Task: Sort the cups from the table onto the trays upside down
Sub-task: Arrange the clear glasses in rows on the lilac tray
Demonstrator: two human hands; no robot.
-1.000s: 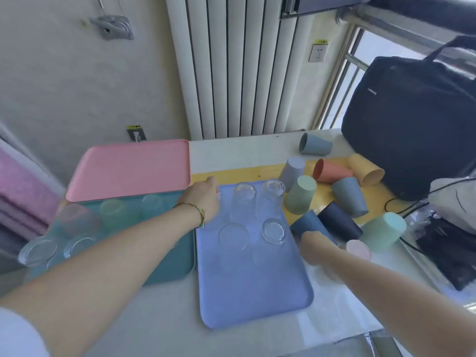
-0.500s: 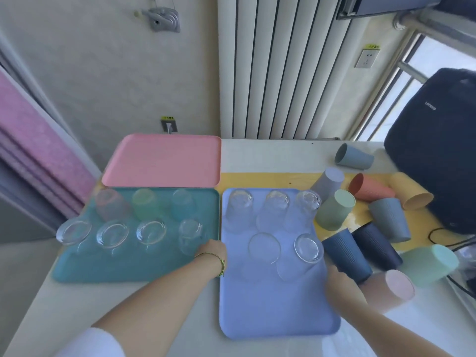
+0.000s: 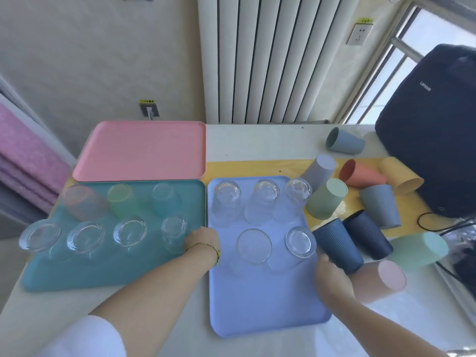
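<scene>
Three trays lie side by side: a bare pink tray (image 3: 139,150), a teal tray (image 3: 108,269) and a blue tray (image 3: 260,300). Several clear and tinted glasses stand upside down on the teal and blue trays. My left hand (image 3: 202,239) grips a clear glass (image 3: 173,229) at the right end of the teal tray's near row. My right hand (image 3: 332,279) holds a pink cup (image 3: 378,280) lying on its side just right of the blue tray, beside a dark blue cup (image 3: 337,246).
Several coloured cups lie jumbled on a yellow mat (image 3: 260,167) right of the blue tray, among them a mint cup (image 3: 419,249) and a sage cup (image 3: 325,198). A black bag (image 3: 432,130) and cables crowd the right edge. A radiator stands behind.
My left hand came back from the far end of the blue tray to the teal tray's right edge. My right hand stayed at the pink cup. The view swung left.
</scene>
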